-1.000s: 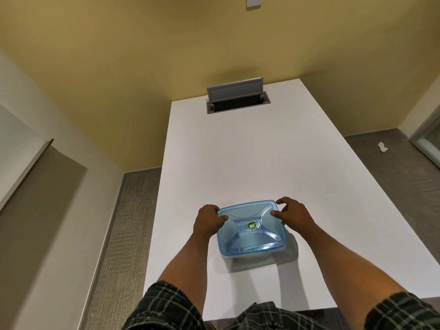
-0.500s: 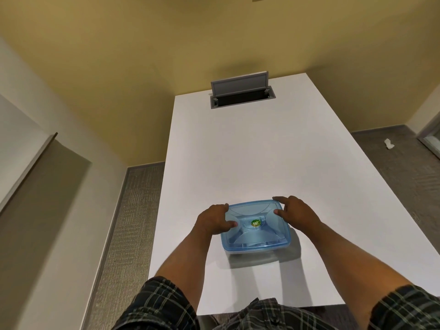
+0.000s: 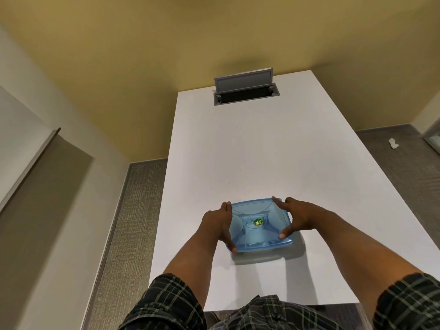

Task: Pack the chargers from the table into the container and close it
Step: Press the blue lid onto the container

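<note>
A square container with a translucent blue lid [image 3: 259, 226] stands on the white table [image 3: 262, 151], near its front edge. The lid lies on top and carries a small green sticker at its middle. My left hand [image 3: 217, 223] clasps the container's left side, fingers along the edge and thumb at the near corner. My right hand [image 3: 295, 219] clasps the right side, fingers spread over the lid's rim. No charger shows on the table; what is inside the container is hidden by the lid.
A grey cable hatch [image 3: 246, 90] with its flap raised sits at the table's far end. Yellow wall lies behind it. Carpet runs along both sides, with a scrap of white paper [image 3: 394, 150] on the floor at right.
Both hands have shifted from the lid's far corners to its left and right sides, fingers now spread along the edges. The view has tilted down slightly.
</note>
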`<move>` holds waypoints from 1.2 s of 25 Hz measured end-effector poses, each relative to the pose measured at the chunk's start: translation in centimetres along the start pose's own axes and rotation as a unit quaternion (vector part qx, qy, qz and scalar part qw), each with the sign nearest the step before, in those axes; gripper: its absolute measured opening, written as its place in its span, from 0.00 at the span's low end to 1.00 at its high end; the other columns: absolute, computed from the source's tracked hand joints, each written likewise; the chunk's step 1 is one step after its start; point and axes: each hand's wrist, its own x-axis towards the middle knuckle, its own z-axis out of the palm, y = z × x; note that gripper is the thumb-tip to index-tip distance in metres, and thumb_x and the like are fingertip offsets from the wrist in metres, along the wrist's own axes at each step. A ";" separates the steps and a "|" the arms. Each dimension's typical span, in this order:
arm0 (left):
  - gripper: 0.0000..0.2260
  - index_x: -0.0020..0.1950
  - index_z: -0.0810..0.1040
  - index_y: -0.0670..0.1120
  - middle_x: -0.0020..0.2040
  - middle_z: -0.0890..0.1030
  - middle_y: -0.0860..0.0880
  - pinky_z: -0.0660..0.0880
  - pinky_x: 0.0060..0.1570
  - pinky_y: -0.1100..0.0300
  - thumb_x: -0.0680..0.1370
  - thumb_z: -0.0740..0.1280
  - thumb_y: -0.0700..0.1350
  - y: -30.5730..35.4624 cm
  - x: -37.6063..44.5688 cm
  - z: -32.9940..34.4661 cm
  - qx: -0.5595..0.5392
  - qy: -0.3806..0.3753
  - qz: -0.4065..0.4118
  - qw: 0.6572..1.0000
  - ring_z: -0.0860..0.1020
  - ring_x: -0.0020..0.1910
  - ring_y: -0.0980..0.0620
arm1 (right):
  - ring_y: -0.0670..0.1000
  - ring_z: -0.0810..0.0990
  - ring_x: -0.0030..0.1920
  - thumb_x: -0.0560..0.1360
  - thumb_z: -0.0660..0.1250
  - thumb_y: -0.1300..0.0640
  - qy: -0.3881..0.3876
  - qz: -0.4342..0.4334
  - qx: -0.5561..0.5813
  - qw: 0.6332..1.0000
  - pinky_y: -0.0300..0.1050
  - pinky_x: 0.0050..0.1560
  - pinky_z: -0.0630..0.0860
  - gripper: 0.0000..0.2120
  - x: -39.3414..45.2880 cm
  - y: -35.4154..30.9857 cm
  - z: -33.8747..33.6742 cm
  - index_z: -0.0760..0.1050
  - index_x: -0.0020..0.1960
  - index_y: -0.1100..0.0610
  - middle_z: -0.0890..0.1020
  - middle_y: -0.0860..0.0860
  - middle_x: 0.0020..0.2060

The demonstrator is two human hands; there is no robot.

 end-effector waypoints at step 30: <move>0.71 0.81 0.44 0.39 0.74 0.65 0.45 0.75 0.59 0.49 0.54 0.83 0.65 0.7 -0.5 0.2 0.034 0.041 0.001 0.999 0.78 0.61 0.41 | 0.54 0.69 0.71 0.55 0.82 0.36 -0.037 0.012 -0.077 0.996 0.52 0.66 0.69 0.72 -0.5 -1.8 -1.4 0.35 0.79 0.53 0.63 0.51 0.75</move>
